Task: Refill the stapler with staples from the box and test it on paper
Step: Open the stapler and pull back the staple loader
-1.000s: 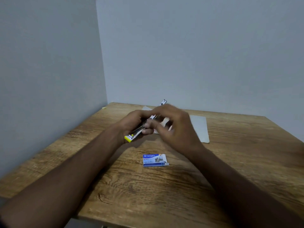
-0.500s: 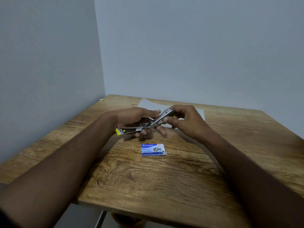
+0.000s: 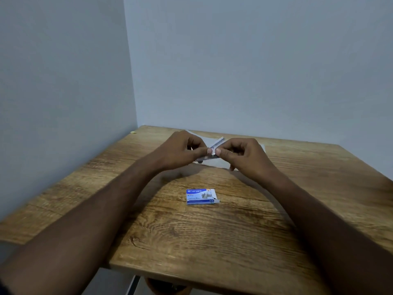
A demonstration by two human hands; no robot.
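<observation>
Moved: both your hands have gone up and away from you since half a second ago, and now hover over the paper [image 3: 214, 161] at the far side of the counter [image 3: 212, 241]; the yellow end of the stapler that showed under your left hand is no longer visible.
Left hand [image 3: 180, 149]: your fingers are curled in, thumb and forefinger pinched on the near end of the stapler [image 3: 217, 143].
Right hand [image 3: 244, 155]: your thumb and forefinger meet the left ones tip to tip on the same metal piece; the other fingers are folded under.
Meaning: you look to be working the stapler's opened metal channel, so loading is probably in hand, and the test on paper is not yet done.
Box [image 3: 202, 196]: the staple box lies flat on the counter, nearer you than your hands and well apart from them, with its right end flap open.
Hidden: only a thin silver strip of the stapler rises between your hands; its body is covered, and you cannot tell whether staples are in it.
Blur: a small dark bit below your left fingers is too unclear to name.
</observation>
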